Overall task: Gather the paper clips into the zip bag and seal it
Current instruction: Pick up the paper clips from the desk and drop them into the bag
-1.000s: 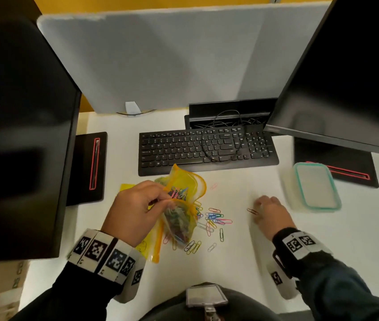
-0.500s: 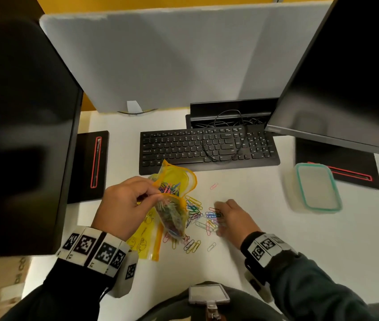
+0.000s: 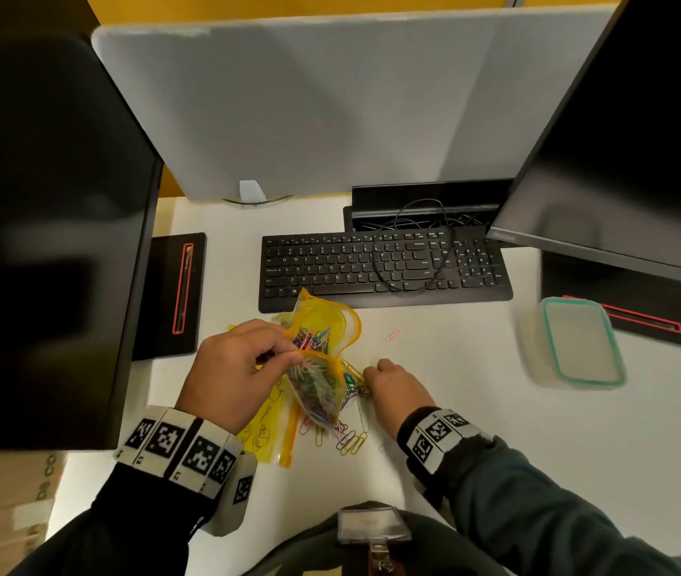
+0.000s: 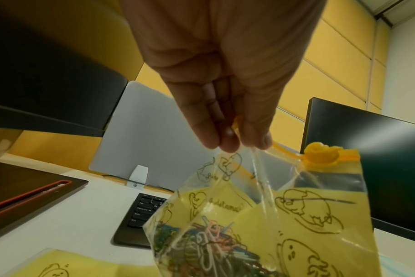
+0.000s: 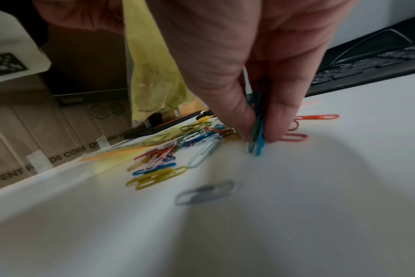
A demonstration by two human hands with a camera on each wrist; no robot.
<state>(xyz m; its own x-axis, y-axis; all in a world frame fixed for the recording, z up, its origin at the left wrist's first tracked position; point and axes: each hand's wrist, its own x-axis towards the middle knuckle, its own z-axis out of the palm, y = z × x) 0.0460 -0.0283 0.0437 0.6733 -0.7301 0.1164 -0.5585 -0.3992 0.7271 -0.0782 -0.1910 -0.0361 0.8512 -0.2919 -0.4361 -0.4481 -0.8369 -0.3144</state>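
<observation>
My left hand [image 3: 243,367] [image 4: 228,138] pinches the top edge of a yellow printed zip bag [image 3: 318,388] [image 4: 261,215] and holds it up, its mouth gaping. Many coloured paper clips fill its bottom. An orange slider [image 4: 320,155] sits at one end of the zip. My right hand [image 3: 388,384] [image 5: 258,135] is down on the white desk beside the bag and pinches a few blue and green paper clips [image 5: 257,129]. Loose clips [image 3: 347,438] [image 5: 159,168] lie scattered below and left of it. A single pink clip [image 3: 391,335] lies apart, nearer the keyboard.
A second yellow zip bag [image 3: 264,434] lies flat under the held one. Black keyboard [image 3: 384,268] behind, monitors [image 3: 39,226] [image 3: 630,151] at both sides. A lidded plastic container [image 3: 575,342] stands at right. A grey clip [image 5: 206,192] lies alone near the wrist.
My right hand has swept left across the desk, from the lone clip at right into the pile beside the bag, and now pinches clips. The left hand keeps holding the bag.
</observation>
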